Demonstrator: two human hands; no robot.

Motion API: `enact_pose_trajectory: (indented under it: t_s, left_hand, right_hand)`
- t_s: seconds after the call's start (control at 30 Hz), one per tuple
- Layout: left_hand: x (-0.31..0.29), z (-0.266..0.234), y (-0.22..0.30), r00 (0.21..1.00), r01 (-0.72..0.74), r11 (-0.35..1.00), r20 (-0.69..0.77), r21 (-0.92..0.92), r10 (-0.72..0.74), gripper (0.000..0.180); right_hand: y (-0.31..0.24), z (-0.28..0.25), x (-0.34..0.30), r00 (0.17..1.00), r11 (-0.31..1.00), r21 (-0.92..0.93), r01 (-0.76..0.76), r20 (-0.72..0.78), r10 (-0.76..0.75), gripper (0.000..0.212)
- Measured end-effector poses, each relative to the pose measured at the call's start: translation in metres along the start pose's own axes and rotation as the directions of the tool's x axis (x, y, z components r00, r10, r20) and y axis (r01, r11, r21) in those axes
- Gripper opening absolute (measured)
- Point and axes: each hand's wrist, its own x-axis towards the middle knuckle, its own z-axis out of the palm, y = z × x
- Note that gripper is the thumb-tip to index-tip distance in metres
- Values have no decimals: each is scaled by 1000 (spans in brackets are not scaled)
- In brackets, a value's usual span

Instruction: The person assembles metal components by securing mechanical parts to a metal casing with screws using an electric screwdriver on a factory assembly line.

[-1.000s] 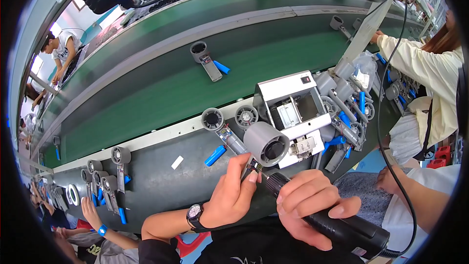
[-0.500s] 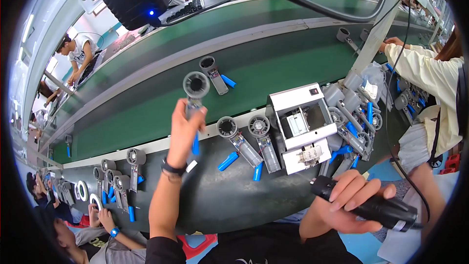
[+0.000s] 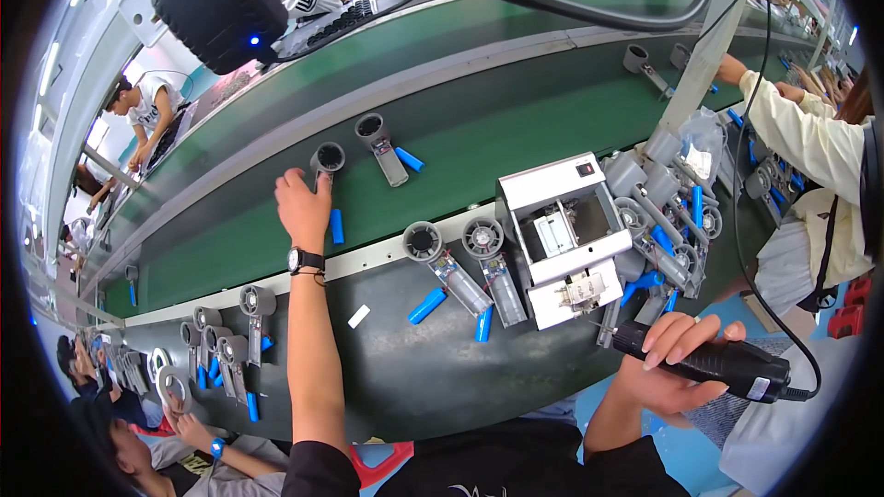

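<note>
One black power screwdriver [image 3: 714, 372] is grasped in our right hand [image 3: 677, 370], with our fingers wrapped over its barrel, its thin bit directed left and its cord [image 3: 812, 350] leaving the rear end. On the dark workbench [image 3: 405, 377] ahead of us, a small white strip [image 3: 358, 317] lies flat. To its right we find two bench units [image 3: 465, 288] with round grey fan heads and exposed circuit boards; a blue cylinder [image 3: 427, 306] lies beside each. Adjacent to these stands a white machine [image 3: 539, 170] with a black switch on top, and just right of it lies a heap of grey units [image 3: 628, 177] mixed with blue cylinders. At the left end of the bench we see a cluster of similar units [image 3: 257, 300]. Our left hand [image 3: 304, 209] reaches over the green belt [image 3: 249, 237] to a grey fan unit [image 3: 328, 157], which is located on that belt; we cannot tell whether the fingers grip or have released it. Its blue cylinder [image 3: 337, 226] lies beside our wrist. Slightly farther out, a second belt unit [image 3: 371, 127] lies on the same belt, near another blue cylinder. At the far side, a person in a white shirt [image 3: 147, 109] leans over a worktop.
</note>
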Motion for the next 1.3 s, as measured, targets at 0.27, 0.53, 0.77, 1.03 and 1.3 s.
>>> enact_pose_trajectory:
  t_s: [0.27,0.53,0.77,1.03,1.3]
  left_hand:
    - [9,12,66,910,76,949,411,-307,60,47]
    - [34,66,34,864,373,772,497,-514,-86,51]
    - [5,-11,77,910,414,213,401,-885,-106,27]
    - [-28,-104,94,996,24,382,-10,-924,-86,21]
    - [-59,-149,114,972,234,6,234,-972,5,32]
  right_hand:
    - [7,-1,-2,995,997,-72,8,97,-1,57]
    - [16,9,-9,984,996,-88,34,175,-18,60]
    - [25,-1,-8,967,985,-159,72,251,-30,62]
    - [31,0,-5,946,993,-117,-19,319,56,62]
    - [36,24,14,833,842,-283,-460,191,519,74]
